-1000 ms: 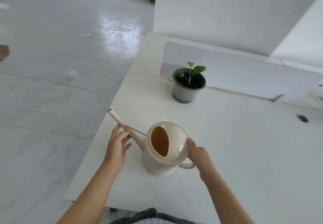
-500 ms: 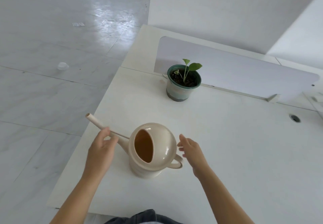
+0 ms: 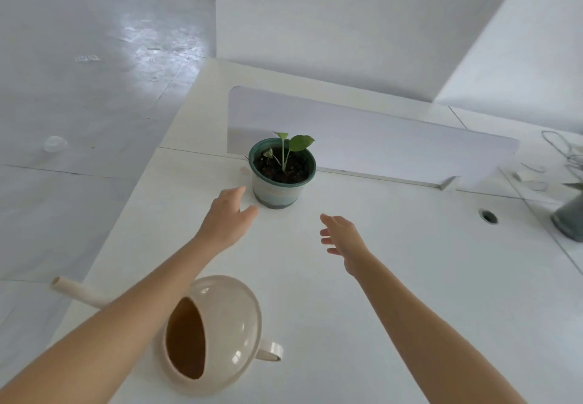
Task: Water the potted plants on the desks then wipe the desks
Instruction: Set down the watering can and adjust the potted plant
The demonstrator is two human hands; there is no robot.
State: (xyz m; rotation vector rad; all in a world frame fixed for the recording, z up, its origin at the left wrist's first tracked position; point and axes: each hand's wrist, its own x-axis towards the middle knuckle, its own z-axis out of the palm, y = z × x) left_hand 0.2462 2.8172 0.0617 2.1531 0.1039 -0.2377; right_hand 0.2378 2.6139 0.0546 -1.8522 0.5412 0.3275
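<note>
Reaching out now, both hands have let go of the watering can (image 3: 211, 334), which sits alone on the tabletop (image 3: 410, 261) at the bottom of the frame. The left hand (image 3: 225, 217) is just beside the potted plant (image 3: 281, 171) in the middle, fingers (image 3: 235, 194) loose and holding nothing. The right hand (image 3: 342, 239) is near it too, fingers spread. I think the pot gets pulled closer before any water goes in.

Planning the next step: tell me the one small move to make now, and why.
Probably close both hands on the pot and draw it nearer. The left hand and right hand are open, stretched toward it, neither gripping it, while the watering can stands unheld on the desk.
</note>
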